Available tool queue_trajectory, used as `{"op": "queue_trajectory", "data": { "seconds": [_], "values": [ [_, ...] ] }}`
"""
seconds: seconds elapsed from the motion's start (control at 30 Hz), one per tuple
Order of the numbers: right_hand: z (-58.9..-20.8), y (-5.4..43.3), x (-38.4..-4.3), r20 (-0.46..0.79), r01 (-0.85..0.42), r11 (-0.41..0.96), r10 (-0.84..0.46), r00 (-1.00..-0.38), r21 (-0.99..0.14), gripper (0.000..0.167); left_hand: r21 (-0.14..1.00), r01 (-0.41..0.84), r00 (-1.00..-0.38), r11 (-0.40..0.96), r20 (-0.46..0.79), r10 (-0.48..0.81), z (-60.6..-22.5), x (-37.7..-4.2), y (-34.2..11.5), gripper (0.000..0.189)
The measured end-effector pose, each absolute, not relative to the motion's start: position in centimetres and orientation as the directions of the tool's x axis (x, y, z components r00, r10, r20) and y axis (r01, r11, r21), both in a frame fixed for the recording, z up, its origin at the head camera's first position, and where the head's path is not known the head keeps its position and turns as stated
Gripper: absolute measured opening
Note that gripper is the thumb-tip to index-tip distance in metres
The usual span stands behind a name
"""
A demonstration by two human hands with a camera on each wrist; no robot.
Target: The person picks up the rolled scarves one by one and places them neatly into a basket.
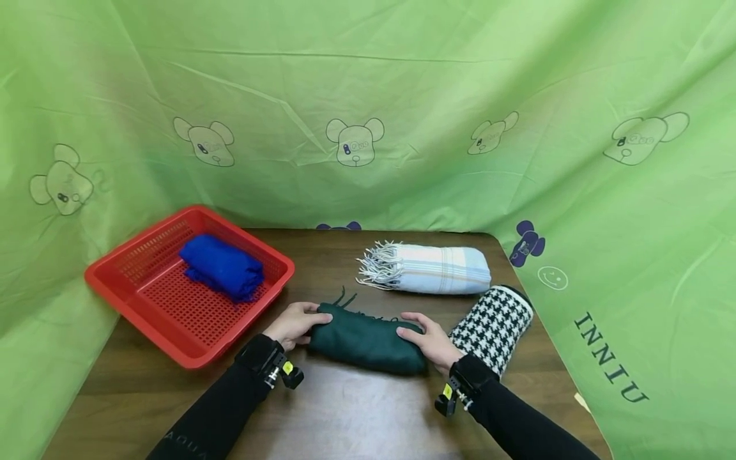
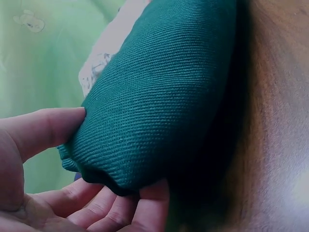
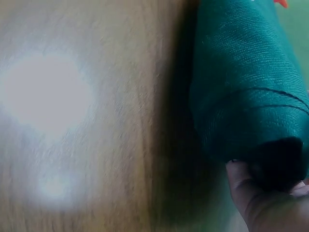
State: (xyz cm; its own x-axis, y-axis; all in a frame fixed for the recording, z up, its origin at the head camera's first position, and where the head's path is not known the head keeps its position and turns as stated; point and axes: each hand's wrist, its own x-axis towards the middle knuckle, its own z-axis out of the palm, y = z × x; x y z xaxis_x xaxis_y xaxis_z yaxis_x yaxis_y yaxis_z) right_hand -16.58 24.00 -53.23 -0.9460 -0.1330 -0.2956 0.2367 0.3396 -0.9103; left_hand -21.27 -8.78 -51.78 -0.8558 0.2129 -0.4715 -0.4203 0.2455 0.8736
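Observation:
A dark green scarf (image 1: pixel 368 342), rolled or folded into a long bundle with fringe along its far side, is at the middle of the table. My left hand (image 1: pixel 293 324) grips its left end; in the left wrist view the thumb lies on one side of the ribbed cloth (image 2: pixel 159 96) and the fingers are under it. My right hand (image 1: pixel 430 342) holds the right end. The right wrist view shows fingers at the bundle's dark end (image 3: pixel 246 87), partly hidden by the cloth. I cannot tell whether the bundle touches the table.
A red plastic basket (image 1: pixel 155 329) at the left holds a blue folded cloth (image 1: pixel 224 265). Behind my right hand lies a pale plaid fringed scarf (image 1: pixel 443 269). A black-and-white houndstooth roll (image 1: pixel 496 326) sits beside my right wrist. Green curtain (image 1: pixel 356 76) borders the wooden table (image 1: pixel 345 421).

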Motion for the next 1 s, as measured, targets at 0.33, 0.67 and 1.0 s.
{"op": "queue_trajectory", "data": {
  "seconds": [0.33,0.67,1.0],
  "values": [
    [-52.6,23.5,-16.8,-0.301,0.264,0.234,-0.14,-0.943,-0.936,0.058,0.879,-0.366,-0.874,0.305,-0.437,0.211,-50.0,-21.5,-9.2,0.064],
    [-51.3,23.5,-17.1,-0.314,0.29,0.157,-0.154,-0.937,-0.944,0.059,0.897,-0.278,-0.904,0.343,-0.365,0.222,-47.3,-21.6,-9.1,0.063],
    [-50.1,23.2,-17.6,-0.297,0.279,0.127,-0.158,-0.942,-0.952,0.058,0.901,-0.252,-0.906,0.354,-0.348,0.24,-45.0,-22.3,-9.1,0.067]
  ]
}}
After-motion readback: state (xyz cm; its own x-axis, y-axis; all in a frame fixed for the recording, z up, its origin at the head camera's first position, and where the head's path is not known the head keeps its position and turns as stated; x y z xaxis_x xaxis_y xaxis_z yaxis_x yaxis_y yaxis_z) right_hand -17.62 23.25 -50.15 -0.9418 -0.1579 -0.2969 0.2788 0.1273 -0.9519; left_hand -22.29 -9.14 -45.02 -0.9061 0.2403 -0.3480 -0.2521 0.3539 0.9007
